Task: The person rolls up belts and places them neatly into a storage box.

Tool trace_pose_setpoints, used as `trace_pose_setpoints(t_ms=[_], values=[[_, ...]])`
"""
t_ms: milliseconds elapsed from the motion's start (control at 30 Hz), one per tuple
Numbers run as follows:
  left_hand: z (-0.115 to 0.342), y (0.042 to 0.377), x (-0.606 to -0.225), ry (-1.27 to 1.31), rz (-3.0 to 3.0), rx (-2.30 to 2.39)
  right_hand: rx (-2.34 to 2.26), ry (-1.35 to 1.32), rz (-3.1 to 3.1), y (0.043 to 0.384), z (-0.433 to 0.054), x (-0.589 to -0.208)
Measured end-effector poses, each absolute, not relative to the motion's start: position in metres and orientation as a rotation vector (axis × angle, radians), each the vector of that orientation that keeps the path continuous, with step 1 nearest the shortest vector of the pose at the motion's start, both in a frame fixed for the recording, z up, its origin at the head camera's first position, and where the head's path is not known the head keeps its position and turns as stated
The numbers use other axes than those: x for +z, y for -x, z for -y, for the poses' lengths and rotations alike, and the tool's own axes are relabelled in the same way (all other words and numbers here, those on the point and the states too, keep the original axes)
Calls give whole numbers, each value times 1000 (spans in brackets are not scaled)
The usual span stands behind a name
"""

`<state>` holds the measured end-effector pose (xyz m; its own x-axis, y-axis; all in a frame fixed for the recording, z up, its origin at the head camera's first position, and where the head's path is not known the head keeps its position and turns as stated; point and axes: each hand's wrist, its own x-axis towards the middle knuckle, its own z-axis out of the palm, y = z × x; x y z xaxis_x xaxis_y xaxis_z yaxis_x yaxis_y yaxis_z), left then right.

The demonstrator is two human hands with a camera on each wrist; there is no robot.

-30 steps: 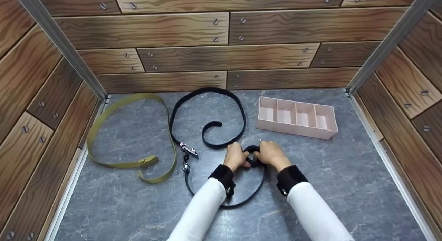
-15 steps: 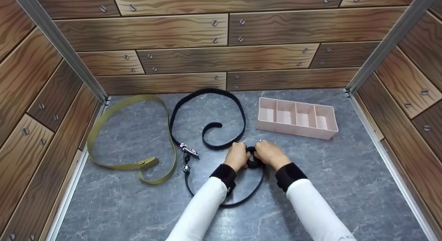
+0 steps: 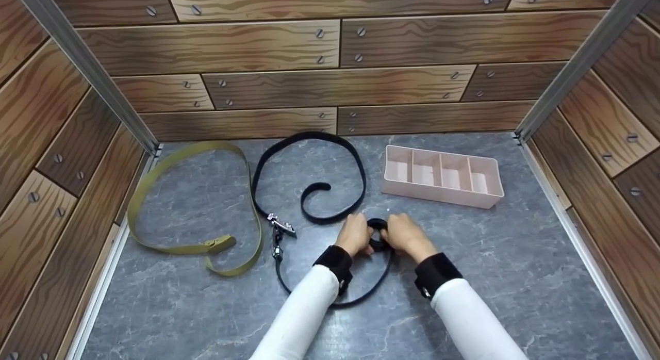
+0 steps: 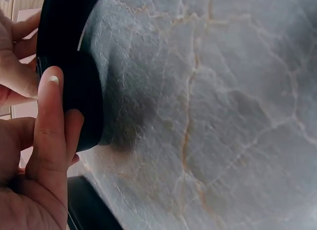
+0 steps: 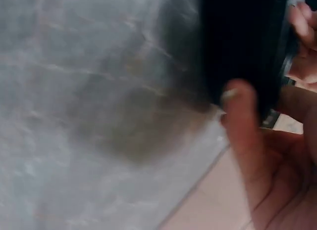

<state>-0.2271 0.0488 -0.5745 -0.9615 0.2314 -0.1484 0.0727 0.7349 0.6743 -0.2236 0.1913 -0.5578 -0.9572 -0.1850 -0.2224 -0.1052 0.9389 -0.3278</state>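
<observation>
Both hands hold a black belt whose end is rolled into a small coil (image 3: 378,224) in the head view. My left hand (image 3: 355,235) grips the coil's left side and my right hand (image 3: 406,236) its right side. In the left wrist view the left thumb (image 4: 48,126) lies along the wide black belt strap (image 4: 81,99). Against the strap (image 5: 242,42) in the right wrist view presses the right thumb (image 5: 242,121). From the coil the belt's unrolled length curves toward the person and back left to a metal buckle (image 3: 278,252), partly hidden under the left forearm.
A second black belt (image 3: 361,169) lies in an open curl behind the hands, its silver buckle (image 3: 281,225) close to the first one. An olive webbing belt (image 3: 135,197) lies at left. At back right stands a pink four-section box (image 3: 443,194). Wood-patterned walls enclose the grey floor.
The hands drew closer together over the coil, then parted slightly, the right one shifting a little right. The unrolled loop has become slightly smaller. Other belts and the box stay put.
</observation>
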Motion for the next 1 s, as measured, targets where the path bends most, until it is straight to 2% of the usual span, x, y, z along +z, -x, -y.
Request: trace_pose_setpoints(t_ms=[267,533,700,867,1000], values=[[-49,223,-575,-318,-2962,747,-480,513,-2875,227,-201,-565],[-51,222,-576,-621,-3082,619,-374,619,-2921,223,-200,-565],[-51,224,-576,-602,-3103,604,-475,446,-2953,218,-194,-567],[-52,226,-577,-380,-3048,797,-628,161,-2895,213,-193,-565],[-49,228,-575,-310,-2938,895,-712,136,-2824,213,-198,-566]])
